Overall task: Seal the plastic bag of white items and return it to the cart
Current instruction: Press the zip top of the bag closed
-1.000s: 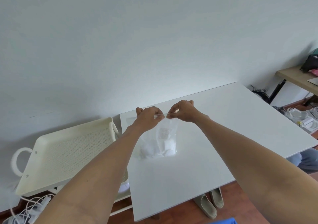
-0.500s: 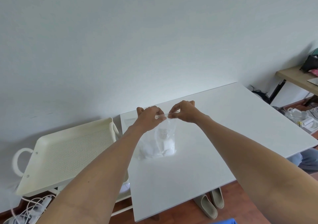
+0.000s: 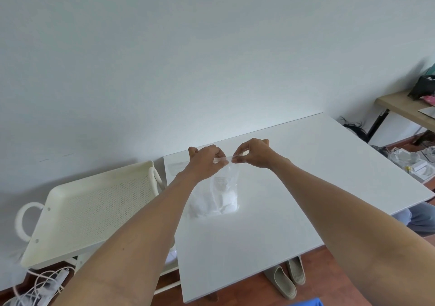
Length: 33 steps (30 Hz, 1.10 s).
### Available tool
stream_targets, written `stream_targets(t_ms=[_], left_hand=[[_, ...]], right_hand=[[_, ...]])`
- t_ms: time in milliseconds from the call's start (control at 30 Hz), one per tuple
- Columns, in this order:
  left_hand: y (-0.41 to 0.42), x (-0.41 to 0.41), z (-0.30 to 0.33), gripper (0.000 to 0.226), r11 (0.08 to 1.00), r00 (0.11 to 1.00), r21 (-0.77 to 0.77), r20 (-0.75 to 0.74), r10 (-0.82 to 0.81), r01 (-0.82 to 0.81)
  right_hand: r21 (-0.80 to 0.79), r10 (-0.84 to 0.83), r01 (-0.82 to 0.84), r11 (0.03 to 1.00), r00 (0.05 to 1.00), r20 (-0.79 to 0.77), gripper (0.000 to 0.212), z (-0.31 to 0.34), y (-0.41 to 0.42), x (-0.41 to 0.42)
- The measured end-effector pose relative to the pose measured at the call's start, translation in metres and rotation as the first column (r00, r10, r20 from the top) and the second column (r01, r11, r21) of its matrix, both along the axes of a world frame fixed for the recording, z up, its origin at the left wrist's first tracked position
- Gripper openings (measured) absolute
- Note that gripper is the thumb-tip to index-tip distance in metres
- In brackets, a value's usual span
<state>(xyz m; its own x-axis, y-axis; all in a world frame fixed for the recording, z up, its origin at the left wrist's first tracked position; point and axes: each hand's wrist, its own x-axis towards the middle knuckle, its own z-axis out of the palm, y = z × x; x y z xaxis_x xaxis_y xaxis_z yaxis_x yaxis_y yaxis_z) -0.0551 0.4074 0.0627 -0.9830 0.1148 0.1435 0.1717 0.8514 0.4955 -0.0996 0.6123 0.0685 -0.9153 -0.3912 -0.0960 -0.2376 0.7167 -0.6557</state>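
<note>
Over the white table, both hands are up at the top edge of the clear plastic bag. Left hand has fingers curled in, thumb and forefinger pinched shut on the left part of the bag's top strip. Right hand does the same on the right part, fingertips closed on the strip, other fingers tucked. The hands are close together, with a short run of the strip visible between them. Can't tell whether the seal is closed along that run.

The bag hangs from the pinch, upright, its bottom resting on the table near the left rear part of the surface. White items sit bunched in the bottom of the bag; individual shapes are too washed out to make out. Faint printing shows on the bag's upper face, unreadable.

Cart is just beside the table's left edge: cream, perforated top tray with raised rim and loop handles at both ends. The left forearm crosses over the tray's near right corner. The bag is on the table, apart from the cart.

Under the cart's near left side lies a tangle of white cables. A pair of slippers sits on the wood floor under the table's near edge.
</note>
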Motion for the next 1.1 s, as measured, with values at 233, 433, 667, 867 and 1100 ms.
stream_targets(t_ms=[233,433,667,867,1100], left_hand=[[-0.001,-0.001,0.0,0.015,0.999,0.999,-0.036,-0.038,0.02,-0.021],[-0.002,0.0,0.001,0.015,0.999,1.0,-0.031,-0.013,0.021,-0.021],[0.0,0.0,-0.003,0.017,1.0,0.999,-0.011,-0.033,0.021,-0.022],[-0.002,-0.001,-0.001,0.012,0.999,0.998,-0.031,-0.054,-0.006,0.005],[-0.002,0.002,-0.001,0.013,0.999,0.998,-0.032,-0.057,-0.015,0.014]], right_hand=[[-0.055,-0.002,0.002,0.998,1.0,0.004,0.013,0.004,0.002,0.005],[-0.072,-0.034,0.035,0.997,0.999,0.022,0.012,0.004,0.008,0.007],[-0.074,-0.004,0.006,0.997,0.999,0.035,0.011,0.007,0.005,0.008],[-0.119,-0.043,0.047,0.992,0.998,0.034,0.008,0.01,0.013,0.009],[-0.137,-0.034,0.043,0.99,0.997,0.065,0.012,0.008,0.011,0.011]])
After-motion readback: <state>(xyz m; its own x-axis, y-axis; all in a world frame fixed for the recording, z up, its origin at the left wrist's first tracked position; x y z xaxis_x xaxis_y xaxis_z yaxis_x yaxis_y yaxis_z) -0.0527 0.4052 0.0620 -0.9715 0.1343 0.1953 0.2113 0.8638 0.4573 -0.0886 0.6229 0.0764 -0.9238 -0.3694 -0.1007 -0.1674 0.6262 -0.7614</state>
